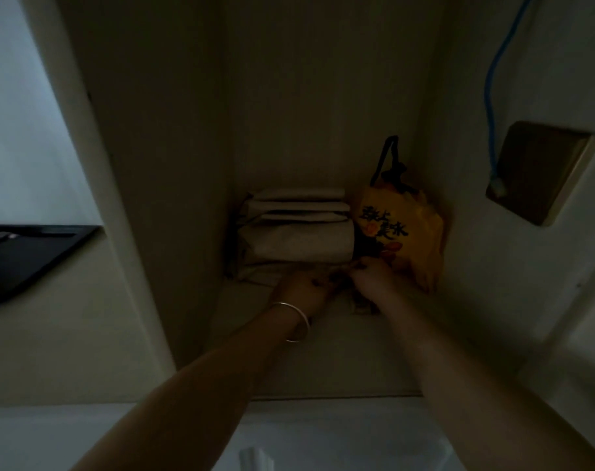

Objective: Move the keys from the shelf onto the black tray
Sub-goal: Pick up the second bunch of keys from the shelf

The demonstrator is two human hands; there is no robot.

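While the light is dim and much of the scene is blurred, the black tray (34, 256) shows at the far left, lying on a pale surface outside the alcove, well apart from both hands. Further right, inside the alcove, a stack of folded pale cloth (297, 229) sits at the back of the shelf (340, 351). Just in front of it, the left hand (302, 287), with a thin bangle (294, 321) on its wrist, has its fingers curled around a small dark cluster, apparently the keys (336, 283), at the shelf's rear. Touching that same cluster, the right hand (374, 277) is also curled shut. Beside it stands a yellow printed bag (401, 232). At the far right, a blue cable (491, 96) runs down to a wall plate (540, 171).
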